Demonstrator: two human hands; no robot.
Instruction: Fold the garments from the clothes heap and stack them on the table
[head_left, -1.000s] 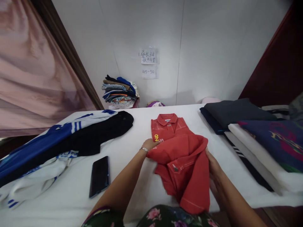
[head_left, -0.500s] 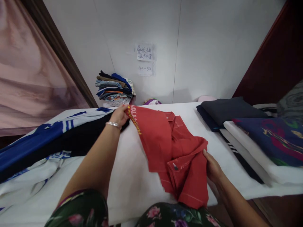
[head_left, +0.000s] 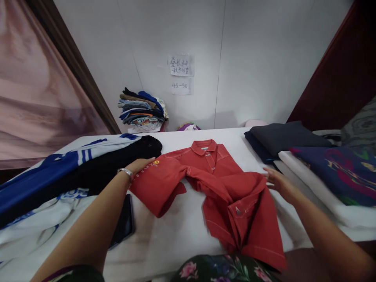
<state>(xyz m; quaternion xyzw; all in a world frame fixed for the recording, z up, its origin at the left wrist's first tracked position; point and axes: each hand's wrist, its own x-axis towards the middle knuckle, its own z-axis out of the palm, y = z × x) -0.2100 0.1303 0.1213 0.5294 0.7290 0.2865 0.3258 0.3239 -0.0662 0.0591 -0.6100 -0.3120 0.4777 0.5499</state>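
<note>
A red shirt jacket (head_left: 223,166) with a collar, white stitching and metal snaps lies rumpled on the white-covered table (head_left: 173,243), its collar toward the wall. My left hand (head_left: 141,166), a silver bracelet on its wrist, grips the outer edge of the sleeve with lettering, which is drawn out to the left; my fingertips are partly hidden by the cloth. The jacket's lower part is folded over on the right, and a corner of it hangs at the near table edge. Just beside that right fold is my right hand (head_left: 280,183), fingers apart and holding nothing.
Blue, white and black garments (head_left: 111,160) lie spread on the left. A dark phone-like object (head_left: 125,219) rests under my left forearm. On the right are folded clothes (head_left: 288,137) in stacks. A clothes pile (head_left: 142,107) stands by the wall, left of paper notes (head_left: 181,74).
My left hand has moved left and nearer to me, pulling the sleeve outward and uncovering the collar. My right hand has let go of the jacket and shifted right. The phone-like object has come into view.
</note>
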